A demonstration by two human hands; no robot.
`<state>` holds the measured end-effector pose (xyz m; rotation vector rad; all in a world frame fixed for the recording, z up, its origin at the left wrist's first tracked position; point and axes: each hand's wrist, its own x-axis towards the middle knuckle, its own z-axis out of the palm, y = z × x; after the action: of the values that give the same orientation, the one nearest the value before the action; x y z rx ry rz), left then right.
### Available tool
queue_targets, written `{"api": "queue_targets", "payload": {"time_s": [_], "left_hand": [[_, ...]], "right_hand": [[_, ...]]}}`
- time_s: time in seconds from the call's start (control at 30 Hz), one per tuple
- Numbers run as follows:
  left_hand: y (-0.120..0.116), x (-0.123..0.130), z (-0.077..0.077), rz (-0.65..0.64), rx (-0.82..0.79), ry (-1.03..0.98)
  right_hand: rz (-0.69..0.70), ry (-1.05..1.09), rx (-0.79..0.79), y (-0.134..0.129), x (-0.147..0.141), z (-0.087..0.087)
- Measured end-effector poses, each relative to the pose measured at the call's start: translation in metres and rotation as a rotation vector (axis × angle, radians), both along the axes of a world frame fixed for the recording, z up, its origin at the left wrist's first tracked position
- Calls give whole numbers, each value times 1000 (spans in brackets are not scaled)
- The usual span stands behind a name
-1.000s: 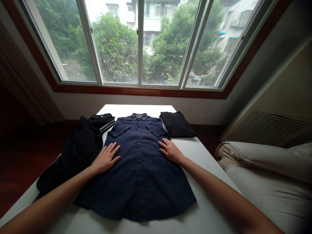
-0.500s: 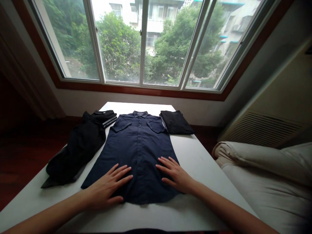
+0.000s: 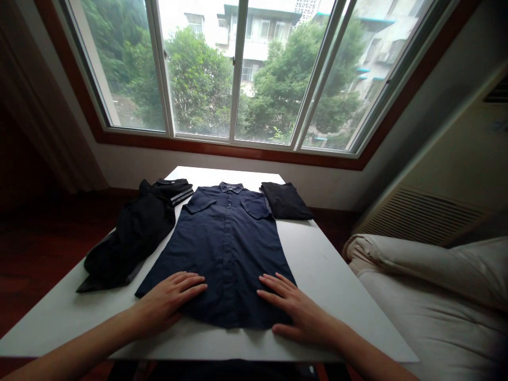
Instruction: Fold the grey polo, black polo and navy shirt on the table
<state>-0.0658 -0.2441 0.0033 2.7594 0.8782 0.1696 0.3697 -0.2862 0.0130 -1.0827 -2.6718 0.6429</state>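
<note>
A navy button-up shirt (image 3: 226, 243) lies flat, front up, on the white table (image 3: 317, 296). Its collar points toward the window, and its short sleeves rest folded in over the chest. My left hand (image 3: 170, 293) lies on the shirt's lower left corner, fingers stretched out over the cloth. On the lower right part of the hem rests my right hand (image 3: 296, 307), with its fingers spread and its thumb by the hem edge. Neither hand grips the fabric.
Dark clothes (image 3: 130, 238) lie heaped along the table's left side, one with white stripes. A folded black garment (image 3: 286, 200) sits at the back right. Beyond the table is a window (image 3: 234, 143); a cream padded seat (image 3: 428, 286) stands to the right.
My left hand has slid slightly left, toward the shirt's edge. My right hand has moved down and a little right, toward the hem. The shirt lies much as before; the view has shifted slightly.
</note>
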Motion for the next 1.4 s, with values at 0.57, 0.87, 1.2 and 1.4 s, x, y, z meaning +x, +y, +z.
{"api": "queue_targets", "payload": {"time_s": [0.57,0.87,1.2,1.4], "left_hand": [[14,-82,39,357,186,-109],[14,-87,48,271,-27,0],[-14,-22,56,64,-44,37],[-24,30,18,-67,106,36]], "right_hand": [[-359,158,341,-8,52,-46],[-372,190,412,-14,55,-43],[-321,191,235,-10,63,-19],[-295,177,219,-12,53,-23]]}}
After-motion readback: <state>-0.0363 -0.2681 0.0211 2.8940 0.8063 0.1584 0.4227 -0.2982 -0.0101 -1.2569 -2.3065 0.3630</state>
